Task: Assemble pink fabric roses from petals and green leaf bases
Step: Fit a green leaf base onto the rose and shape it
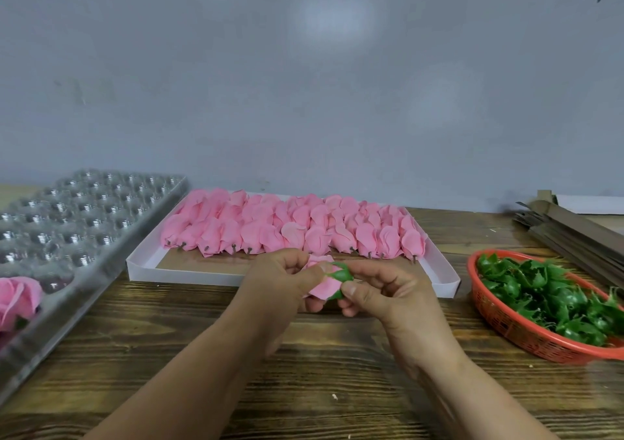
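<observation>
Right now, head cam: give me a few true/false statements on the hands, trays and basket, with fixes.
1. Both hands, left hand and right hand, hold one pink bud with a green leaf base. True.
2. The orange basket holds pink petals. False: green leaf bases.
3. The white tray holds rows of pink buds. True.
4. The clear plastic tray is full of roses. False: one finished rose shows.

A pink petal bud (322, 286) with a green leaf base (341, 276) on its end is pinched between both hands above the table.
</observation>
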{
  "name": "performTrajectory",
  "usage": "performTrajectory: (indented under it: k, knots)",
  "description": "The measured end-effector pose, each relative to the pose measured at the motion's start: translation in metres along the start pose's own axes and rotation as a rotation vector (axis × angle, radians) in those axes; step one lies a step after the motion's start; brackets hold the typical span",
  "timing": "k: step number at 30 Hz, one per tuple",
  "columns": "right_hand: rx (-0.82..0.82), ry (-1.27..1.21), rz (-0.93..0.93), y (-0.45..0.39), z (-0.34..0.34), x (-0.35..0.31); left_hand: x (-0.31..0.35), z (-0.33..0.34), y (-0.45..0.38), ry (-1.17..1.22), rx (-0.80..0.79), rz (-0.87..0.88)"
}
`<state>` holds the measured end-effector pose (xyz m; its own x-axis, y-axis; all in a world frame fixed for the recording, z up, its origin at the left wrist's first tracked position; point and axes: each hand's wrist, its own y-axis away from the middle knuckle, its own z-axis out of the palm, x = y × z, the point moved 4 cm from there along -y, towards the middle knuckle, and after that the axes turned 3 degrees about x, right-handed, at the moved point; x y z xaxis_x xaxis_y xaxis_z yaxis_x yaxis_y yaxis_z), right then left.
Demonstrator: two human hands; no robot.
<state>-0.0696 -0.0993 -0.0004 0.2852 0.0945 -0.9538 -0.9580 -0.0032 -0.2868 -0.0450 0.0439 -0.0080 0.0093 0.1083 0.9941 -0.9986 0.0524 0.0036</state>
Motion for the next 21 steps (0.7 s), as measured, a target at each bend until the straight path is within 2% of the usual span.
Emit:
performTrajectory:
  k: [5,12,17,19,21]
  knots:
    - [-0.102,0.163,-0.063,0.0008,0.0028,-0.0022,-0.0015,-0.004,-0.0027,-0.051,-0.02,-0.02]
    - [-0.115,0.289,-0.16,0.0041,0.0087,-0.004,-0.0028,-0.0044,-0.0037,-0.001,-0.051,-0.088]
    - [0.001,0.254,-0.13,0.0046,0.0083,-0.004,-0.0046,0.0005,-0.003,0.06,-0.086,-0.099]
    - [0.088,0.142,-0.077,0.0024,0.0049,-0.0027,-0.0028,0.0014,-0.0035,0.073,-0.111,-0.098]
    - [0.167,-0.03,0.035,0.0,0.0014,0.0025,-0.0037,0.0002,-0.0047,-0.06,-0.113,-0.052]
